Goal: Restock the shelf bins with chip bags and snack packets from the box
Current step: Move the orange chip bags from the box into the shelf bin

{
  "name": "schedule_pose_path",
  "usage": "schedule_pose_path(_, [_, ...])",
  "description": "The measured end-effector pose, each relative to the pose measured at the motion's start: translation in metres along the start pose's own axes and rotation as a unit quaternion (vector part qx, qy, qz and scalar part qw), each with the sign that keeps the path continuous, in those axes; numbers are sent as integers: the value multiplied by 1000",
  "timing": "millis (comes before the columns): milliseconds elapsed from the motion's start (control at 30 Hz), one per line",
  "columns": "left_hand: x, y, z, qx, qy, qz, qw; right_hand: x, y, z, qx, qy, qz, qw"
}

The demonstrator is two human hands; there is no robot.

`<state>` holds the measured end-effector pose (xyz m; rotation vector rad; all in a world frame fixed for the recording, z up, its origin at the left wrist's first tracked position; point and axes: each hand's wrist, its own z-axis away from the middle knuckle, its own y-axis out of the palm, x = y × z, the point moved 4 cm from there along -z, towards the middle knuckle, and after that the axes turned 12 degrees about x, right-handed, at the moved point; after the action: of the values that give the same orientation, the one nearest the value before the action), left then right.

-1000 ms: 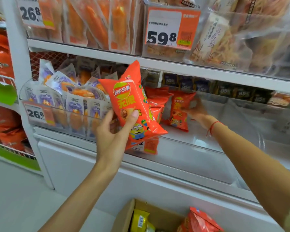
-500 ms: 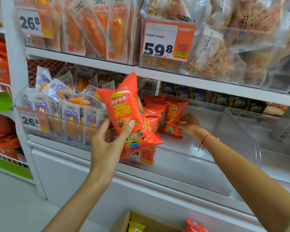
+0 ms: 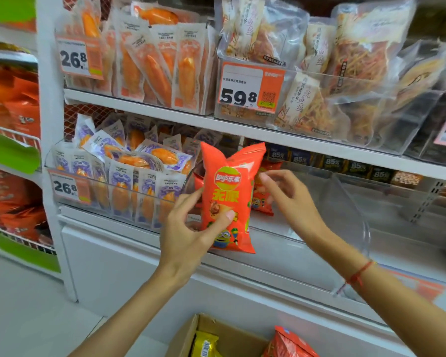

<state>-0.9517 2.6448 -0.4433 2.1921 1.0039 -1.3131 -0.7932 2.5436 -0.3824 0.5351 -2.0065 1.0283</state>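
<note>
My left hand (image 3: 191,233) grips an orange Lay's chip bag (image 3: 229,199) upright in front of the clear shelf bin (image 3: 350,215). My right hand (image 3: 291,199) is just right of the bag, fingers apart, fingertips touching or nearly touching its upper right edge. Behind the bag, a few more orange chip bags (image 3: 263,199) stand at the left end of the bin; most of that bin is bare. At the bottom, a cardboard box (image 3: 232,336) holds a yellow packet (image 3: 204,343) and a red bag (image 3: 289,343).
Left of the bin is another clear bin (image 3: 113,199) packed with purple-and-white snack packets, priced 26.8. The shelf above (image 3: 242,127) carries full bins of orange and shredded snacks. Dark 85% packs (image 3: 332,163) line the back. An orange-stocked rack (image 3: 13,112) stands far left.
My right hand has let go of the chip bag inside the bin and come forward to the held bag. My left hand has turned its bag more upright and moved it right.
</note>
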Motion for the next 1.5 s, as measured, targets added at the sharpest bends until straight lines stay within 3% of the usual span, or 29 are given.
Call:
schedule_pose_path(100, [-7, 13, 1, 14, 11, -36, 999, 30, 18, 33, 151, 21, -102, 983])
schedule_pose_path(267, [-23, 24, -11, 112, 12, -115, 987, 13, -7, 43, 89, 98, -157, 979])
schedule_pose_path(433, [-21, 33, -30, 167, 40, -227, 958, -17, -31, 25, 77, 290, -224, 927])
schedule_pose_path(600, [2, 22, -42, 163, 92, -511, 839, -52, -62, -19, 30, 349, -112, 930])
schedule_pose_path(700, [10, 12, -44, 151, 96, -555, 813, -68, -63, -40, -25, 316, -28, 948])
schedule_pose_path(833, [10, 3, -45, 138, 120, -560, 808, -89, -39, -65, -2, 274, -21, 962])
schedule_pose_path(1033, [10, -4, -50, 143, 102, -516, 839, -113, -13, -85, -2, 252, -48, 966])
schedule_pose_path(1500, [10, -2, -51, 144, 98, -536, 826, -126, -13, -87, -24, 250, -23, 968])
